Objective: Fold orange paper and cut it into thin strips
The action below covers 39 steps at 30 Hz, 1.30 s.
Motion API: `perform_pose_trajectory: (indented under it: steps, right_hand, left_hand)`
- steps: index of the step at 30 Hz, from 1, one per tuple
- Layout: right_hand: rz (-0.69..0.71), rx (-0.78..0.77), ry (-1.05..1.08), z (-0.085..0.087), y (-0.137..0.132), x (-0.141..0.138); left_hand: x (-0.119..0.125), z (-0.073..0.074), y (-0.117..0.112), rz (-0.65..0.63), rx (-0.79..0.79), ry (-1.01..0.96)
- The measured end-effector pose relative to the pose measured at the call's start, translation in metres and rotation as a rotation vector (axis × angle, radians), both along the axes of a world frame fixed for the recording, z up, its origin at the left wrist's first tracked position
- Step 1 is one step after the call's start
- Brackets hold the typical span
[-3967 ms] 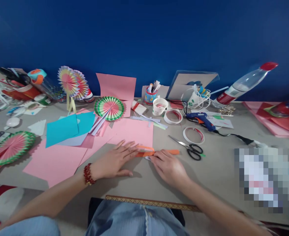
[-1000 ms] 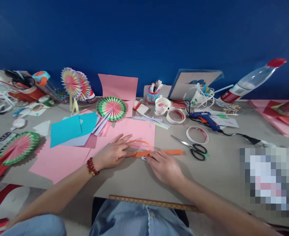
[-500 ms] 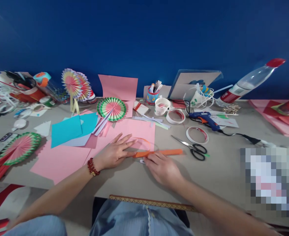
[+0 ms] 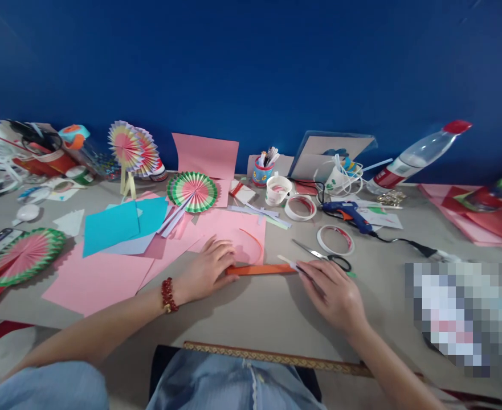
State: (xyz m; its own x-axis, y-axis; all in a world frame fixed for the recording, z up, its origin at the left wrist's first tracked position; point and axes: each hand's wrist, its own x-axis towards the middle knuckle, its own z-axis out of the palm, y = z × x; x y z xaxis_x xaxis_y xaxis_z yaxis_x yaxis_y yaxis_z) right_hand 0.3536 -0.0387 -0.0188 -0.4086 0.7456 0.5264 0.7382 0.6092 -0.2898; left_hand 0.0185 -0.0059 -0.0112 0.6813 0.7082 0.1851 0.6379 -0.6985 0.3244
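Note:
An orange paper strip (image 4: 261, 270) lies flat on the grey table, just in front of a pink sheet (image 4: 233, 228). My left hand (image 4: 208, 269), with a red bead bracelet on its wrist, presses its bent fingers onto the strip's left end. My right hand (image 4: 334, 290) is closed round a slim pale-tipped tool (image 4: 288, 262), which I cannot name. The tool's tip rests at the strip's right end. A thin orange sliver (image 4: 256, 241) curls up behind the strip, over the pink sheet.
Scissors (image 4: 325, 257) and a tape roll (image 4: 335, 240) lie just beyond my right hand. Further back are a blue glue gun (image 4: 348, 213) with its cord, paper cups, a pen pot and a bottle (image 4: 421, 151). Paper fans (image 4: 192, 192) and blue and pink sheets cover the left.
My right hand has slid right along the orange strip, from near my left hand to the strip's right end. My left fingers went from flat to bent. The thin orange sliver now curls free.

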Motion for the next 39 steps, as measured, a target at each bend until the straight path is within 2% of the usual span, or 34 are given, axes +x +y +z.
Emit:
perform_pose_trajectory:
  steps: [3,6,10,12,15,18,21,24,32,39]
  right_hand:
    - [-0.078,0.063,0.032,-0.004,0.0,0.004]
    - [-0.127,0.085,0.097,-0.008,0.002,0.005]
    - [-0.19,0.082,0.178,-0.011,0.006,0.01]
    - [-0.215,0.073,0.206,-0.011,0.007,0.011]
    - [-0.258,0.075,0.265,-0.009,0.008,0.015]
    - [-0.316,0.104,0.338,-0.01,0.01,0.02]
    - [-0.339,0.115,0.393,-0.012,0.012,0.025]
    - [-0.325,0.104,0.41,-0.014,0.013,0.026]
    - [-0.253,0.033,0.384,-0.011,0.011,0.019]
    - [-0.242,-0.035,0.359,-0.018,0.012,0.023]
  left_hand:
    - [0.005,0.005,0.009,0.032,0.022,-0.032]
    - [0.0,0.011,0.029,0.117,0.06,-0.056]
    - [-0.005,0.019,0.046,0.278,0.239,-0.04]
    - [0.0,0.02,0.04,0.207,0.251,-0.05]
    - [0.018,0.014,0.019,-0.045,0.15,-0.055]
    - [0.036,0.005,0.002,-0.141,0.108,0.024]
    - [0.044,0.0,-0.002,-0.118,0.11,0.079]
    - [0.043,0.0,0.0,-0.105,0.116,0.08]
    - [0.019,-0.001,-0.004,-0.031,0.058,0.033]
    - [0.007,0.006,-0.005,-0.068,0.067,0.074]
